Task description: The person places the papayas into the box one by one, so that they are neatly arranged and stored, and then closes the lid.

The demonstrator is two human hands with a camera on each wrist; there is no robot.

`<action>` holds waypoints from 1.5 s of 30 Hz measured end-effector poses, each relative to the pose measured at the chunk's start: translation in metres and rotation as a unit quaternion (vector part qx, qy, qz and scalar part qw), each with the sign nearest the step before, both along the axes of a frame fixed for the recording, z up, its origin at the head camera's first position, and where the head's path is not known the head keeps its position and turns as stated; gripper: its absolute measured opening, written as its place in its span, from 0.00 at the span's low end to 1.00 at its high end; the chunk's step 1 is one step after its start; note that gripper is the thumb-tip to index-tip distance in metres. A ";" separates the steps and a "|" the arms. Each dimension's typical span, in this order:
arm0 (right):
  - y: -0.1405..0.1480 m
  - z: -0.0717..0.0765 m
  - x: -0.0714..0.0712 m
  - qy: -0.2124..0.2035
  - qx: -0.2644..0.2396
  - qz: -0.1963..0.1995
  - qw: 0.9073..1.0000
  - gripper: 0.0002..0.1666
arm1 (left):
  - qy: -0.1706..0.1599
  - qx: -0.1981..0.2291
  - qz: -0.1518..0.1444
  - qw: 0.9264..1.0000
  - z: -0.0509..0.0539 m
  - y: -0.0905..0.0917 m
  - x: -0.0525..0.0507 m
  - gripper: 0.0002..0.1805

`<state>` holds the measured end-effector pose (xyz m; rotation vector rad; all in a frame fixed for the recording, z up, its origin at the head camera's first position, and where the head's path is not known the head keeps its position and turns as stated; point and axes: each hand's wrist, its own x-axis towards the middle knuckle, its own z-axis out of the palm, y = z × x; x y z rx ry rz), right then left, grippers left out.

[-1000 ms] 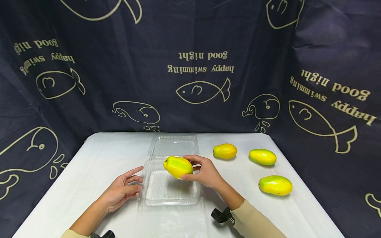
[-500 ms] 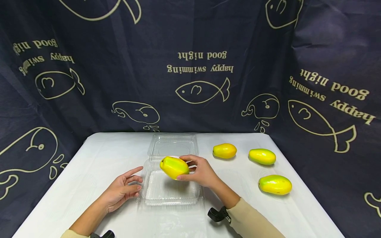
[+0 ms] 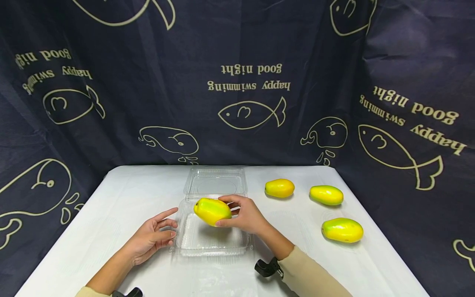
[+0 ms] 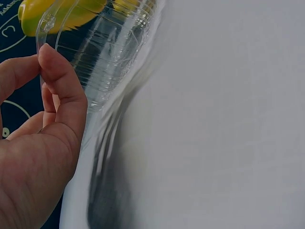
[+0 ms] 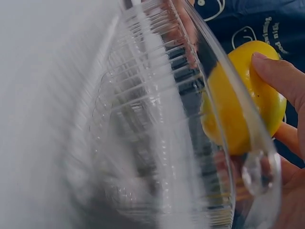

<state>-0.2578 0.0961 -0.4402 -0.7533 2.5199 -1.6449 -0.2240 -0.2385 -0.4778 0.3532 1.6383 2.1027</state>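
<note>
In the head view, my right hand (image 3: 243, 216) grips a yellow-green papaya (image 3: 211, 210) above the base of a clear plastic clamshell box (image 3: 185, 249). The right wrist view shows the thumb pressed on the papaya (image 5: 243, 90), beyond the box's see-through rim. My left hand (image 3: 150, 241) lies at the box's left side with relaxed fingers, the index finger stretched out. Up close in the left wrist view, the left hand's fingertips (image 4: 50, 57) are at the box's rim (image 4: 71, 33); whether they press it is hard to tell.
The box's lid (image 3: 215, 181) lies folded back behind its base. To the right on the white table (image 3: 111, 198) rest three more papayas: one at the back (image 3: 279, 188), one farther right (image 3: 326, 195), and one nearer (image 3: 342, 230). A dark fish-print curtain (image 3: 167, 103) hangs behind.
My right hand has carried the papaya a little to the left over the box's base. The left hand stays in the same spot, and so do the other papayas.
</note>
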 end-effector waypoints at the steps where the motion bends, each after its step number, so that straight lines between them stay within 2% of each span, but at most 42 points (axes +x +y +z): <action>1: -0.001 0.000 0.000 0.002 0.003 -0.001 1.000 0.38 | -0.001 -0.001 0.000 1.000 0.000 0.000 0.000 0.46; 13: -0.007 -0.003 0.000 0.004 0.029 -0.002 1.000 0.40 | 0.001 0.003 -0.005 1.000 0.001 0.000 0.000 0.45; 25: -0.015 -0.003 -0.001 -0.006 0.033 0.003 0.999 0.40 | 0.003 0.001 -0.006 1.000 0.000 0.000 -0.001 0.44; 35: -0.018 0.000 -0.001 -0.032 0.040 -0.008 0.999 0.40 | 0.002 0.006 -0.010 1.000 0.000 0.000 -0.001 0.42; 45: -0.023 0.002 -0.004 -0.018 0.061 -0.012 0.998 0.39 | 0.002 0.000 -0.006 1.000 0.001 0.001 -0.001 0.44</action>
